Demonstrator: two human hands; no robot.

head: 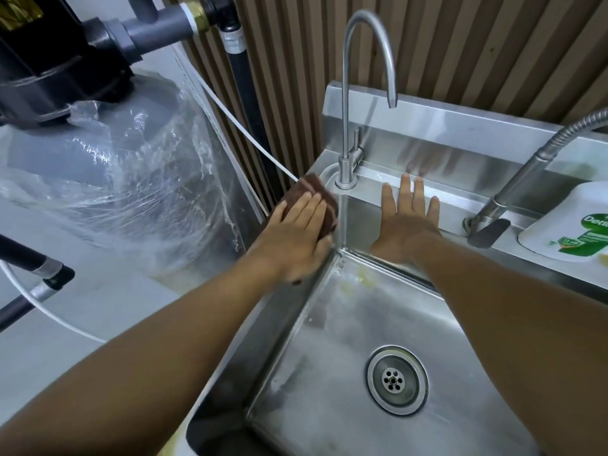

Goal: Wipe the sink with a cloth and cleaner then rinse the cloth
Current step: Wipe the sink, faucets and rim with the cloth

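**Sink, cloth and hands: positions**

- Sink [329, 340]: steel, one basin, with a round drain [397, 380] in its floor. Yellowish smears [363, 278] sit on the basin floor near the back left corner.
- Cloth [316, 189]: brown, lying flat on the sink's left rim at the back left corner, just left of the curved tap's base. Its far edge shows beyond the fingertips; the rest lies under the left hand.
- Left hand [297, 236]: palm down on the cloth, fingers straight and close together, pressing it against the rim. It does not grip.
- Right hand [406, 225]: flat, fingers straight and spread, resting on the back ledge of the sink to the right of the curved tap. It holds nothing and is well apart from the cloth, with the tap base between them.
- Curved tap [347, 126]: upright at the back left corner, spout over the basin.
- Hose tap [513, 189]: right of the right hand, leaning down toward the ledge.
- Cleaner bottle [572, 228]: white with a green label, on the steel surface at far right, beyond the hose tap.
- Tank [115, 166]: grey, wrapped in clear plastic, left of the sink.
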